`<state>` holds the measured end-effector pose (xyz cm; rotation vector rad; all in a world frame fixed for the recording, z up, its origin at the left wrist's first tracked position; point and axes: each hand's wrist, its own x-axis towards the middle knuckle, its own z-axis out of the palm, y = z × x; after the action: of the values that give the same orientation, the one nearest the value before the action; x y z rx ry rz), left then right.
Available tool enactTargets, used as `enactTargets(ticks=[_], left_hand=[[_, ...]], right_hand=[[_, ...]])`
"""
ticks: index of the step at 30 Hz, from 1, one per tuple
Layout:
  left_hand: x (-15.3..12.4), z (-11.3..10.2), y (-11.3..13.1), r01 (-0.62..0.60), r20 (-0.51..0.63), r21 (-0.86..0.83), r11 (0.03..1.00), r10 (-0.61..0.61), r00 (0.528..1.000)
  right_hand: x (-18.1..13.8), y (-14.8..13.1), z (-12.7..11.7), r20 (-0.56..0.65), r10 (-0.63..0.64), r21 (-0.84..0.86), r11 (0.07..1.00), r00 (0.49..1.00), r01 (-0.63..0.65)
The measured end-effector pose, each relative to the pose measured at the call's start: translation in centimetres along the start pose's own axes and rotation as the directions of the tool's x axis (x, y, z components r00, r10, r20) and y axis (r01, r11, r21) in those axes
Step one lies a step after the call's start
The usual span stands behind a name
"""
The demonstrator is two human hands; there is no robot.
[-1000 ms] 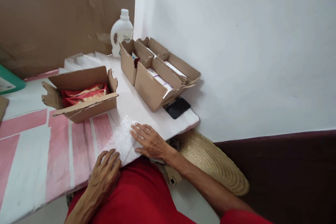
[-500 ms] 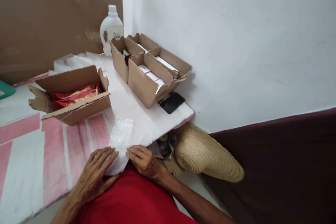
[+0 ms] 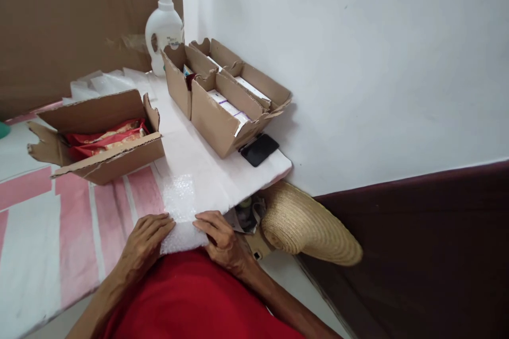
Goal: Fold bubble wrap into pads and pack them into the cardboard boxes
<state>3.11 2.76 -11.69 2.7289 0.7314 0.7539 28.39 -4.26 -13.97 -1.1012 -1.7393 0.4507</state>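
A strip of clear bubble wrap (image 3: pixel 180 198) lies at the table's front edge, its near part folded over into a flap close to my red shirt. My left hand (image 3: pixel 148 235) holds the left side of the fold, with its fingers together on top and the thumb hidden. On the right side of the fold, my right hand (image 3: pixel 218 233) pinches the bubble wrap between bent fingers and thumb. Whether anything is wrapped inside cannot be made out.
An open cardboard box (image 3: pixel 119 161) with red packets stands to the left. Several joined cardboard boxes (image 3: pixel 210 116) hold white packs by the wall. Nearby are a black phone (image 3: pixel 259 150), a white jug (image 3: pixel 165 32), plastic sheets (image 3: pixel 105 85) and, below the table edge, a straw hat (image 3: pixel 306 222).
The near end of the bubble wrap now lies flatter, with a straight fold across it. My left hand has moved slightly up and the right fingers grip the fold's edge. The view has shifted slightly.
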Motion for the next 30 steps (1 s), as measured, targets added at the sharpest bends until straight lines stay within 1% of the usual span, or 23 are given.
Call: enactTargets(ticks=[4,8,11,13,15,17,19,21,25,27,30], left_hand=[[0.0,0.1,0.9,0.039,-0.035,0.024,0.999,-0.038,0.999],[0.3,0.1,1.8,0.12,-0.098,0.03,0.992,-0.116,0.988],[0.3,0.2,2.2,0.125,-0.136,0.025,0.992,-0.121,0.983],[0.0,0.3,2.3,0.112,-0.125,0.019,0.994,-0.108,0.986],[-0.6,0.6,2.2,0.116,-0.1,0.011,0.993,-0.114,0.988],[-1.2,0.8,2.1,0.125,-0.056,0.0,0.992,-0.125,0.991],[-1.5,1.0,2.2,0.156,-0.037,-0.002,0.988,-0.156,0.987],[-1.4,1.2,2.6,0.222,-0.065,0.008,0.975,-0.221,0.973],[-0.5,1.9,3.5,0.379,-0.157,0.044,0.924,-0.368,0.916],[0.0,2.4,3.7,0.438,-0.211,0.075,0.896,-0.415,0.885],[0.4,2.9,4.0,0.501,-0.276,0.096,0.86,-0.46,0.844]], right_hand=[[0.0,-0.1,-0.2,-0.035,0.023,0.003,1.0,0.999,-0.023],[0.2,-0.2,-0.3,-0.047,0.052,0.025,0.998,0.998,-0.051],[0.2,-0.3,-0.5,-0.025,0.019,0.006,1.0,1.0,-0.019],[0.2,-0.3,-0.6,0.01,-0.02,-0.013,1.0,1.0,0.02],[0.1,-0.3,-0.7,0.051,-0.031,-0.029,0.999,0.998,0.033],[0.1,-0.2,-0.6,0.077,-0.019,-0.042,0.999,0.997,0.022],[0.2,-0.2,-0.4,0.077,0.013,-0.06,0.998,0.997,-0.009],[0.3,-0.3,-0.1,0.068,0.066,-0.092,0.994,0.996,-0.059],[0.4,-0.6,0.7,0.023,0.164,-0.197,0.968,0.986,-0.156],[0.4,-0.8,1.1,-0.015,0.215,-0.227,0.95,0.977,-0.213],[0.5,-0.9,1.7,-0.058,0.305,-0.214,0.926,0.951,-0.31]])
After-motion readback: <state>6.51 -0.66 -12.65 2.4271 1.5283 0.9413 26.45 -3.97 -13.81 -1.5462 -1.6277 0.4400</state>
